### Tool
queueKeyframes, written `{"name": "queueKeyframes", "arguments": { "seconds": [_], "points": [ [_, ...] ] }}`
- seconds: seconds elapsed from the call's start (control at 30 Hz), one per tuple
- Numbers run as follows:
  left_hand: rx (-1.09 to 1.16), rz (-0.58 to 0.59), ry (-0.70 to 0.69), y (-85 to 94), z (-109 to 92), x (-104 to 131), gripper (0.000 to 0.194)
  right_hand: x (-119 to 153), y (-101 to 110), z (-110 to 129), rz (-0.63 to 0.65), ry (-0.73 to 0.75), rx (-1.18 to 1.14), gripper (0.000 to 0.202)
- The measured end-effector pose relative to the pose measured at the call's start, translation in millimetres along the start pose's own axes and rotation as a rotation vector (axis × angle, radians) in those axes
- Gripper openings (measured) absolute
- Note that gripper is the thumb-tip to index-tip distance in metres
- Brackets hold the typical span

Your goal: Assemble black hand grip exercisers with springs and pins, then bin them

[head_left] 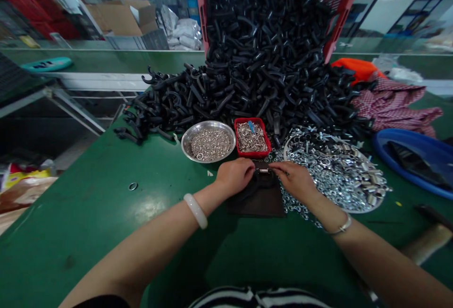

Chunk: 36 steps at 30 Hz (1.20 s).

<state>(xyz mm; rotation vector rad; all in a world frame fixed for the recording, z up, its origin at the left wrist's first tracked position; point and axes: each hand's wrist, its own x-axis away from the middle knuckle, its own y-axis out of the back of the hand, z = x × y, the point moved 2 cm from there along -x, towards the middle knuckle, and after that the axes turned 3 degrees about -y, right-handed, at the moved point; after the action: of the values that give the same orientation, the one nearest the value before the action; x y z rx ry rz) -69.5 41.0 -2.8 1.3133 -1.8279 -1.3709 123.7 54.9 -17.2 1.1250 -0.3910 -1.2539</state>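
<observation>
A black plastic part (253, 187) lies over a dark pad (267, 205) on the green table, with a small coil spring (262, 170) at its upper end. My left hand (236, 175) is closed at the left end of the spring, its fingers curled by the black part; what they pinch is too small to tell. At the spring's right end are the fingertips of my right hand (295, 180), pressed together; what they hold, if anything, is hidden. Just beyond stand a steel bowl of small metal pieces (183, 144) and a red tray of pins (268, 151).
Black parts (255, 76) form a big heap spilling from a red crate (202, 10). Metal fittings (336, 171) cover a round tray at right. A blue tray (385, 138), checked cloth (392, 105) and hammer (428, 244) lie farther right. A ring (133, 186) lies left.
</observation>
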Motion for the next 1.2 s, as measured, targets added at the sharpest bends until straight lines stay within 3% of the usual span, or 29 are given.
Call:
{"name": "queueKeyframes", "arguments": {
  "seconds": [0.17, 0.9, 1.07, 1.2],
  "points": [
    [0.006, -0.005, 0.038, -10.0, 0.5, 0.5, 0.02, 0.4, 0.0, -5.2, -0.042, -0.046, -0.112, 0.016],
    [-0.02, -0.064, 0.048, -13.3, 0.0, 1.4, 0.016, 4.0, -8.3, -3.1, -0.064, 0.121, 0.107, 0.022],
    [-0.026, -0.062, 0.052, -11.0, -2.3, 1.6, 0.016, 5.6, -9.2, 12.0, 0.089, 0.261, 0.442, 0.03],
    [-0.017, -0.064, 0.078, -11.0, -3.5, 2.5, 0.017, 3.7, -7.3, 24.8, 0.242, 0.279, 0.638, 0.033]
  ]
}}
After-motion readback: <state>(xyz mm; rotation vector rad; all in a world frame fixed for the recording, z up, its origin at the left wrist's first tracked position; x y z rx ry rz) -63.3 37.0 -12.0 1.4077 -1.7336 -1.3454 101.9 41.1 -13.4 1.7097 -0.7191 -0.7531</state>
